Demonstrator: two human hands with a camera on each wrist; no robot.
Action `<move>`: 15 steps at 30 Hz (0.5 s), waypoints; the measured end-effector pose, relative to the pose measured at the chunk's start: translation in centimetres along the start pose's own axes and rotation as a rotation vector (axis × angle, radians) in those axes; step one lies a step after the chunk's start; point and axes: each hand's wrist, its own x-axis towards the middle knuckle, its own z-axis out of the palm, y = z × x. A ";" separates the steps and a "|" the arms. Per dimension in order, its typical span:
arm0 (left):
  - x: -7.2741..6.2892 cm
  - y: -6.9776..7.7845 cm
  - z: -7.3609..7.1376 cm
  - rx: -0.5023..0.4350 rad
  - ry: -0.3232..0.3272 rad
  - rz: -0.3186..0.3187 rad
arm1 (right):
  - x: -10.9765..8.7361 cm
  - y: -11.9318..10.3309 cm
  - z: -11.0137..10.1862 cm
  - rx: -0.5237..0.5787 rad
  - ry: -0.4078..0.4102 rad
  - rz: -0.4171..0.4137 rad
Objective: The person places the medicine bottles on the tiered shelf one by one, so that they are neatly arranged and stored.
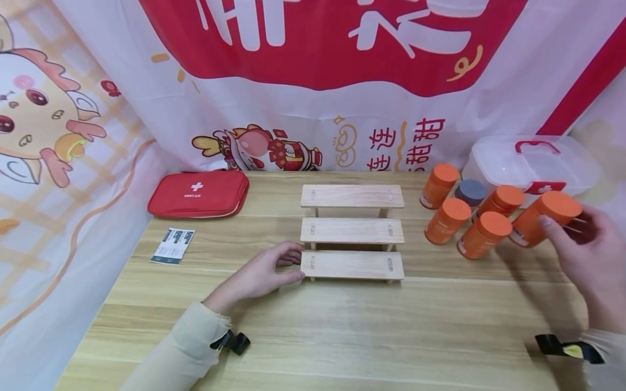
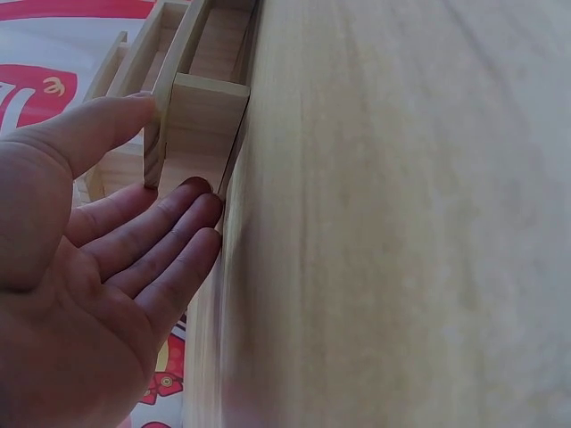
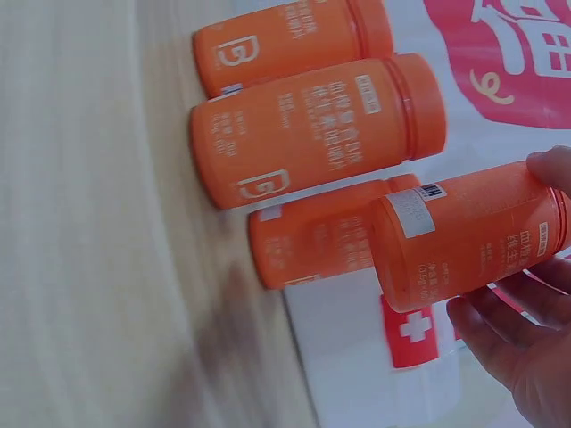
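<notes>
A three-step wooden stand point(image 1: 352, 231) sits mid-table, its front step point(image 1: 352, 266) nearest me. At that step's left end is my left hand point(image 1: 264, 271); in the left wrist view its thumb and index finger grip opposite edges of the board end point(image 2: 159, 134), the other fingers extended beside it. My right hand point(image 1: 587, 250) holds an orange pill bottle point(image 1: 543, 220), tilted and raised off the table, thumb on one side and fingers on the other. Several more orange bottles point(image 1: 447, 221) stand upright just left of it, with a grey-blue lid point(image 1: 470, 191) among them.
Behind the bottles at the back right stands a clear plastic first-aid box point(image 1: 494, 160) with a red handle. A red first-aid pouch point(image 1: 198, 195) lies at the back left, and a printed card point(image 1: 173, 246) in front of it. Printed cloth point(image 1: 293, 98) hangs behind the table.
</notes>
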 end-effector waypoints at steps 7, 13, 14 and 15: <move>0.0 -0.1 0.0 -0.001 -0.005 -0.002 | -0.2 -1.8 -0.5 0.084 0.063 -0.006; -0.1 -0.1 0.0 -0.001 -0.006 -0.013 | -0.6 -3.6 -0.6 0.076 0.099 -0.046; -0.1 -0.1 0.0 -0.001 -0.006 -0.013 | -0.6 -3.9 -0.6 0.077 0.101 -0.056; -0.1 -0.1 0.0 0.002 -0.005 -0.013 | -0.6 -4.1 -0.6 0.082 0.102 -0.068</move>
